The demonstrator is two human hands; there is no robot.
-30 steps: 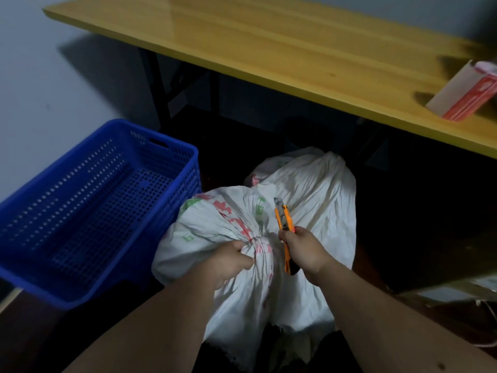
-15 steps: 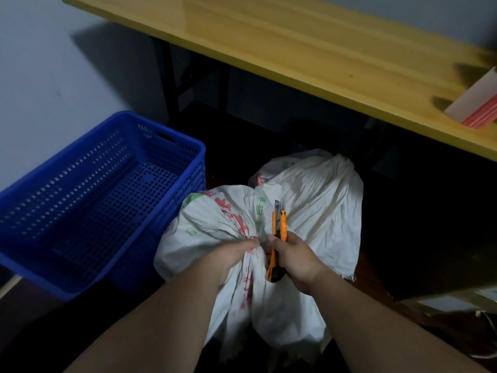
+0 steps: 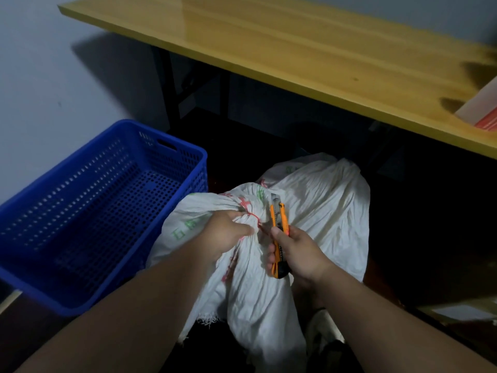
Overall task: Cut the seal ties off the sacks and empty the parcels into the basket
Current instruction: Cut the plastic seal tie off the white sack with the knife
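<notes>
While your left hand (image 3: 228,235) bunches the sack (image 3: 258,267) neck in a closed fist, the red tie (image 3: 255,217) sits at ten o'clock from your right hand (image 3: 298,254), fingers wrapped round the knife (image 3: 279,232), blade pointing twelve o'clock.

Two white woven sacks (image 3: 322,211) on the floor just right of one blue perforated basket (image 3: 88,211). One red seal tie (image 3: 254,218) visible, on the sack nearer the basket; 2nd sack's tie can't be made out. One orange utility knife (image 3: 278,232). Two bare hands, left (image 3: 228,235) & right (image 3: 298,254), both right of the basket. One yellow table (image 3: 295,49) beyond it, w/ one red-and-white box (image 3: 481,111) at frame edge.
</notes>
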